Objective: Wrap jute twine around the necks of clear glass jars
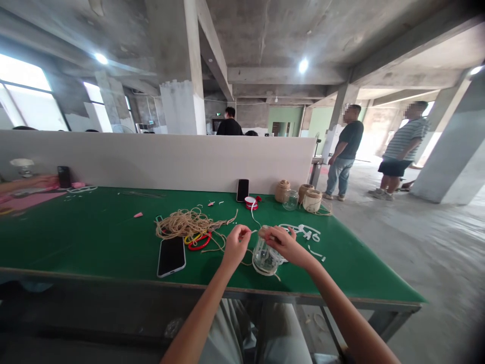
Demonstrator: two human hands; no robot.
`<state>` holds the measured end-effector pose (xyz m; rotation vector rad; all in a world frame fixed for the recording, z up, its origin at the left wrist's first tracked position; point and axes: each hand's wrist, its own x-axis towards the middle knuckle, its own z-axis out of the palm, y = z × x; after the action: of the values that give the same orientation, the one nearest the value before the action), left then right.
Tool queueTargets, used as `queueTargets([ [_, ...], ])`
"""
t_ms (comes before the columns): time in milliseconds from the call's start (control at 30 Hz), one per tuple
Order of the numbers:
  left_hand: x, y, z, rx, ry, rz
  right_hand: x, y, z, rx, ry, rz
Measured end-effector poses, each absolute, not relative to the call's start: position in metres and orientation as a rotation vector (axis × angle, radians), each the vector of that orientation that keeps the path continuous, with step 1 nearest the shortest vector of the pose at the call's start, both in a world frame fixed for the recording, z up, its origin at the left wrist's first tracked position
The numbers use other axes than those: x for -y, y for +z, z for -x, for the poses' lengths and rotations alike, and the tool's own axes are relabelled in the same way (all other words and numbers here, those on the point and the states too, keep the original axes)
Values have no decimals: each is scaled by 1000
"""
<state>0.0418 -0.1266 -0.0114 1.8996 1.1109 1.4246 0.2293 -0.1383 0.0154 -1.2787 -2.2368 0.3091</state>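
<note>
Seen from the head camera, both of the person's forearms reach over the near edge of a green table (pixel 94 237). Between them a clear glass jar (pixel 265 259) stands on the felt just inside that edge. The left hand (pixel 237 243) is closed in a pinch on a thin strand of twine (pixel 253 232) that runs across to the jar's mouth. The right hand (pixel 285 245) curls over the jar's top and grips it, hiding the rim; a loose turn of cord shows around the jar's base. Just left of the left hand lie red and yellow rings (pixel 197 240), partly under a tangled heap of twine (pixel 187 222), and a dark phone (pixel 171 256) lies flat near the front edge. Right of the hands, white strips (pixel 303 231) are scattered on the felt. Farther back, a second phone (pixel 242 190) leans on the white partition (pixel 159 162) along the table's far side, with a red and white tape roll (pixel 250 202) just in front of it. Beside these stand a small empty jar (pixel 290 199) and three twine-wrapped jars (pixel 312 200). At the far left are pink items, too blurred to tell apart. Two people (pixel 346 151) stand on the concrete floor off the table's right end, and another person (pixel 229 121) is behind the partition.
</note>
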Motion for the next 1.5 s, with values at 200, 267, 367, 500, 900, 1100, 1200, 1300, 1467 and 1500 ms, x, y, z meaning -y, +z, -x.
queueTargets([
  [200, 122, 1, -30, -986, 1092, -2086, 143, 14, -233, 2241, 320, 1244],
  [267, 122, 5, -32, -966, 1023, -2124, 144, 14, -233, 2255, 313, 1219],
  [367, 121, 9, -37, -969, 965, -2155, 146, 14, -232, 2275, 303, 1186],
  [500, 120, 9, -39, -994, 936, -2164, 147, 13, -232, 2288, 296, 1155],
  [900, 133, 12, -41, -1073, 970, -2125, 145, 1, -234, 2221, 231, 1194],
  [1100, 136, 11, -43, -1108, 995, -2113, 147, 2, -233, 2210, 177, 1199],
  [1200, 137, 12, -43, -1112, 998, -2119, 148, 2, -233, 2220, 176, 1202],
  [1300, 137, 13, -43, -1116, 997, -2128, 148, 4, -234, 2226, 202, 1194],
  [1467, 138, 14, -43, -1119, 998, -2140, 148, 4, -234, 2231, 225, 1185],
  [1500, 138, 14, -44, -1122, 1000, -2141, 147, 3, -234, 2231, 226, 1183],
])
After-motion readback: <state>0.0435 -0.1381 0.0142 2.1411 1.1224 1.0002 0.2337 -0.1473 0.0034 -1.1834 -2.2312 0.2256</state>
